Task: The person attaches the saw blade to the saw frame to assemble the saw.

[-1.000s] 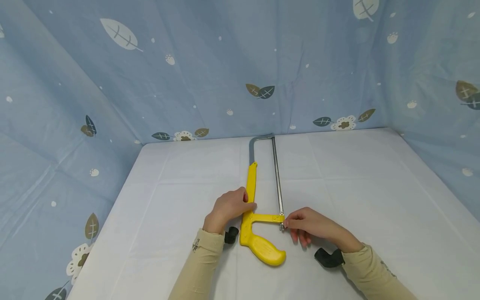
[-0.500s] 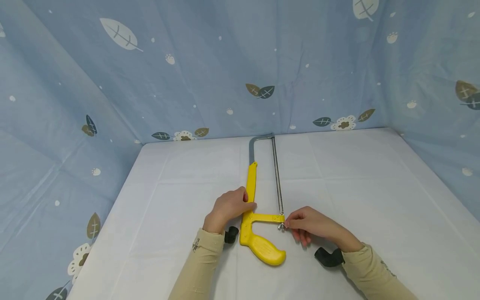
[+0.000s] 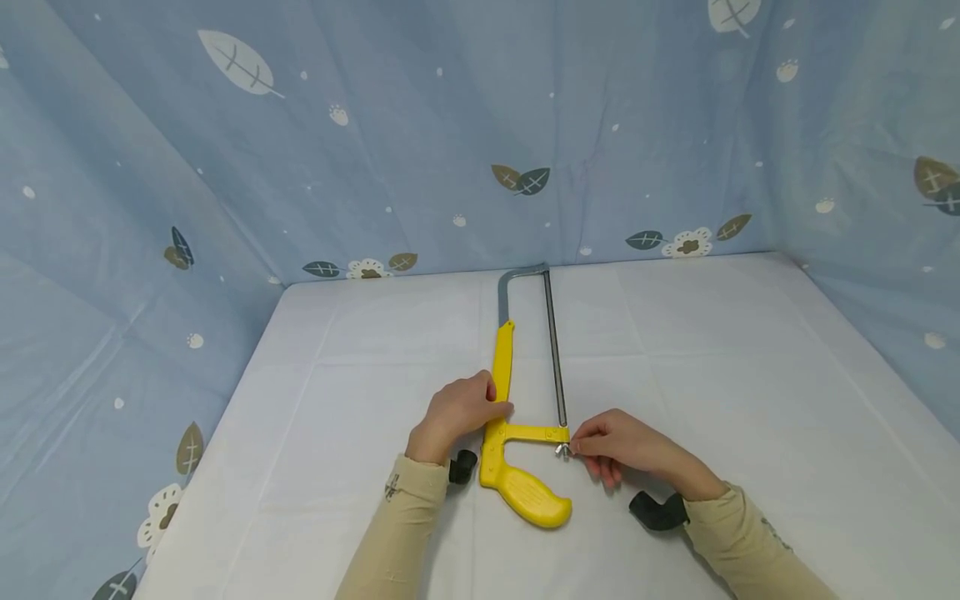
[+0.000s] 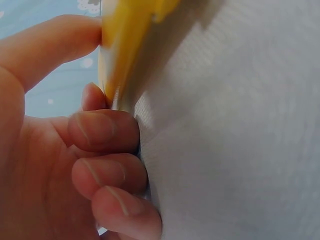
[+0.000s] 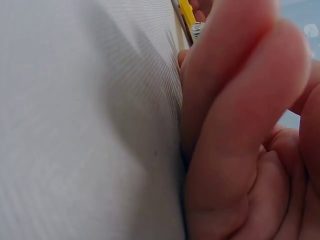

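A hacksaw (image 3: 531, 498) with a yellow handle and a grey front bow lies flat on the white cloth, handle toward me. Its blade (image 3: 556, 354) runs along the right side. My left hand (image 3: 456, 415) grips the yellow frame above the handle, thumb on the near side and fingertips down by the cloth. At the lower end of the blade sits a silver wing nut (image 3: 562, 451). The thumb and index finger of my right hand (image 3: 624, 446) pinch at its right edge, the other fingers loosely curled below. In the right wrist view, my fingers hide most of this contact.
White cloth (image 3: 375, 342) covers the tabletop. A blue curtain (image 3: 450, 125) with leaf and flower prints hangs behind and along both sides, meeting the back edge close to the saw's tip. Black wrist mounts (image 3: 657, 511) stick out beneath both sleeves.
The wing nut has turned, its wings now spread differently beside my right fingertips. My left hand and the hacksaw have kept their place; the head view has tilted very slightly.
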A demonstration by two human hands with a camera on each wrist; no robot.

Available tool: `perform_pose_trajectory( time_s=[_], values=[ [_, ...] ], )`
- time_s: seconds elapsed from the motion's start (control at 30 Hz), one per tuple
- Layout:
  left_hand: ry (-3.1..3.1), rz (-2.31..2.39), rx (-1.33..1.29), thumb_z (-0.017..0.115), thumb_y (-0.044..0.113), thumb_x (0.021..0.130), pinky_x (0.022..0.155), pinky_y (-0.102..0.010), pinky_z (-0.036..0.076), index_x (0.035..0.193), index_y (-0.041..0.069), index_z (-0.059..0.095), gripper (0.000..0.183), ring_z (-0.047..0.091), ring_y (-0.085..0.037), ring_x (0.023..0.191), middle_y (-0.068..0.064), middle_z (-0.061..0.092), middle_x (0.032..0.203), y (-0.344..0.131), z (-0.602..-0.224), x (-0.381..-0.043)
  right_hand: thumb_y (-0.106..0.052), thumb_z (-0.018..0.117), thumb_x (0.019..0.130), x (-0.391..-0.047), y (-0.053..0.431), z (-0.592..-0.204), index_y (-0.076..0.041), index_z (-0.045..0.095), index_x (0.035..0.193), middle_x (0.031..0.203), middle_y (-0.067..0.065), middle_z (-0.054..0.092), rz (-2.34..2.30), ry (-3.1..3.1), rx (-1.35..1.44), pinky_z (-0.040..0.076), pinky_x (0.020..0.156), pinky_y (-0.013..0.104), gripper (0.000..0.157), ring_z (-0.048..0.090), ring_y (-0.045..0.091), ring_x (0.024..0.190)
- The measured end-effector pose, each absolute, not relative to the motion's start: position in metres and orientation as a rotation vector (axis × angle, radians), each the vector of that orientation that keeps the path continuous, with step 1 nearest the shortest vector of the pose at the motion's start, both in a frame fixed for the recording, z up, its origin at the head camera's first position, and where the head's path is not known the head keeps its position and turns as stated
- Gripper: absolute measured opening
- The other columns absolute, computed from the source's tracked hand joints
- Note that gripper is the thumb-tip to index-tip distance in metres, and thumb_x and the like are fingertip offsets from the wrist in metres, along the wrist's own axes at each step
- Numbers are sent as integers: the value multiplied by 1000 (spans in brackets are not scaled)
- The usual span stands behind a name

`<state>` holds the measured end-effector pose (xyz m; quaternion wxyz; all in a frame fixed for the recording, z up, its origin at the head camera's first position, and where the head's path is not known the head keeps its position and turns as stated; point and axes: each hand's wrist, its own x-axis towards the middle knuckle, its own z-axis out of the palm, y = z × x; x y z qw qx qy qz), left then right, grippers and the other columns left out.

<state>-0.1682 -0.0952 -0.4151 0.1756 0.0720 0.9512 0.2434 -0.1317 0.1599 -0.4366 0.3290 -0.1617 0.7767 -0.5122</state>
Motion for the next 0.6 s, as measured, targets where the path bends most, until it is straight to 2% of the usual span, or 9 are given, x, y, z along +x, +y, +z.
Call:
perform_pose_trajectory(
  time_s=[0.3,0.43,0.5,0.6],
  values=[
    [2674,739,220,63,45,78,52,-28,31,80,16,49,32,45,-16,59,0,49,68,-99,-416,-174,-26,55,88,-141,171,-437,-1,62,92,61,10,57,-1379,2016,-420,45,44,29,26,51,16,43],
    [2651,791,181,61,47,78,53,-28,32,83,16,52,33,45,-17,62,1,51,72,-108,-414,-176,-29,53,89,-149,183,-428,-2,60,100,69,14,59,-1397,2088,-415,48,52,35,30,55,21,53],
    [2659,798,164,59,48,80,57,-29,36,91,17,54,34,48,-16,66,2,54,78,-115,-412,-178,-34,53,89,-154,191,-419,-4,59,106,78,14,61,-1373,2196,-406,49,60,37,36,59,23,64],
    [2694,800,157,55,49,82,70,-33,41,116,17,53,46,52,-17,81,1,57,96,-129,-406,-184,-40,51,88,-164,204,-402,-6,54,117,101,12,60,-1223,2484,-418,46,74,41,45,58,27,87]
  ],
)
